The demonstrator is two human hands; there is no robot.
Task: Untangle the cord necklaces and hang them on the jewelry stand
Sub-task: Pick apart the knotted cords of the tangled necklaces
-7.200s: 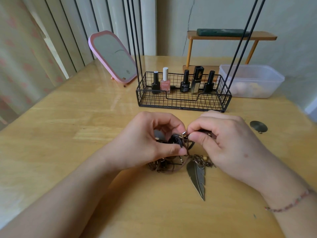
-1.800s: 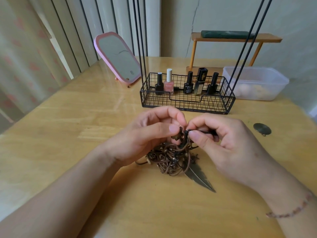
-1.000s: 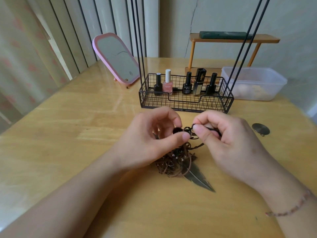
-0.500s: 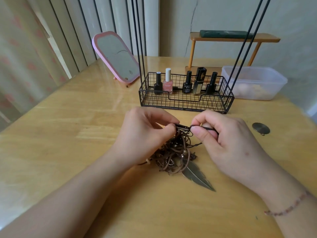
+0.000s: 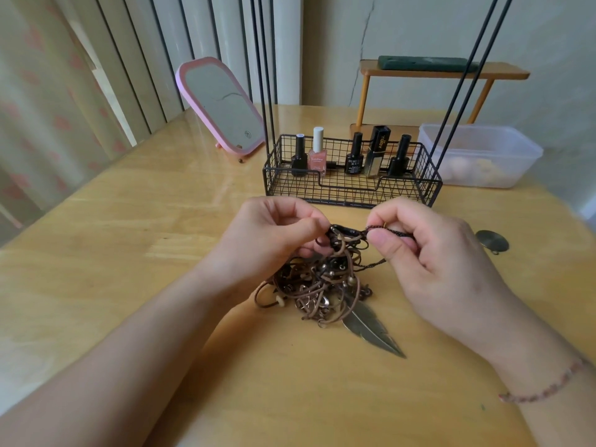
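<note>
A tangled bundle of brown cord necklaces (image 5: 319, 285) with beads lies on the wooden table (image 5: 129, 240), a metal feather pendant (image 5: 371, 327) sticking out toward me. My left hand (image 5: 274, 240) pinches the top of the tangle. My right hand (image 5: 429, 253) pinches a dark braided cord (image 5: 375, 229) that runs out of the same knot. The two hands are a little apart, with the cord stretched between them. The jewelry stand (image 5: 351, 182) is a black wire basket with tall thin rods, just behind my hands; its top is out of view.
Several nail polish bottles (image 5: 317, 153) stand in the wire basket. A pink mirror (image 5: 222, 104) leans at the back left. A clear plastic box (image 5: 480, 154) and a small wooden shelf (image 5: 445, 72) sit at the back right. A round metal disc (image 5: 491, 241) lies right of my right hand.
My hands have drawn slightly apart, pulling the dark braided cord out of the top of the tangle. The bundle has loosened and spread a little on the table.
</note>
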